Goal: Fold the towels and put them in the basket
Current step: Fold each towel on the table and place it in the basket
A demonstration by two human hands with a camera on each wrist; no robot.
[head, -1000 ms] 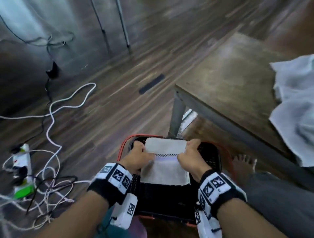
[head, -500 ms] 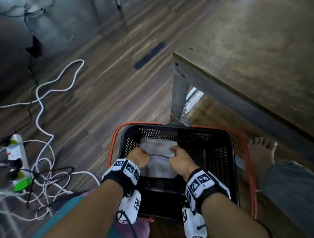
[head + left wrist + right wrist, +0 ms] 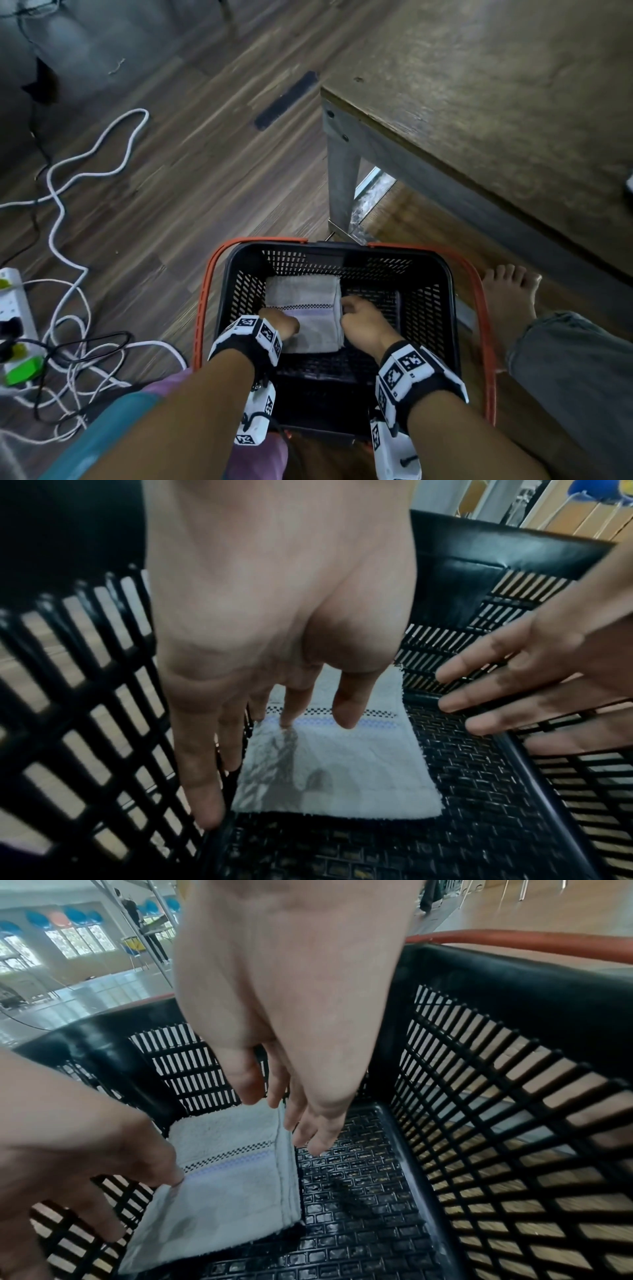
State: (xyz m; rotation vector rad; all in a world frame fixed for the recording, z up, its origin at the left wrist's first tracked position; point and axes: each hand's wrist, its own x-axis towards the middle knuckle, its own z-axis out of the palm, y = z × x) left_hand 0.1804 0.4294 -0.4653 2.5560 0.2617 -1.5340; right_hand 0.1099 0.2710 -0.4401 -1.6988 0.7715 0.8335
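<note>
**Loose fingers, nothing held, as folded towel lies in basket**

Both hands hang slack inside the basket [image 3: 448, 284], gripping nothing. On the left hand [image 3: 279, 322], seen from its wrist camera, the fingers [image 3: 202, 799] point down along the slatted left wall with two tips over the towel's checked stripe; whether they press the cloth cannot be told. On the right hand [image 3: 363, 320], the fingers [image 3: 318, 1134] are spread and lightly bent just beside the towel's right edge, above the bare mesh floor.

A folded white towel [image 3: 305, 311] lies flat on the basket floor, in its left half, its far edge close to the back wall and its left edge against the side wall. A thin black-and-white checked band and a pale purple stripe cross it.

Black with orange handles [image 3: 202, 308], the basket stands on a wood-plank floor [image 3: 191, 192]. At 3 o'clock from it a bare foot [image 3: 510, 291] rests on the planks, a grey trouser leg [image 3: 575, 377] nearer the camera. At 9 o'clock, white and black cables [image 3: 68, 240] tangle around a white power strip [image 3: 13, 308]. At 1 o'clock a wooden table [image 3: 496, 102] on a grey frame fills the far corner, one leg [image 3: 340, 185] just behind the basket.
</note>
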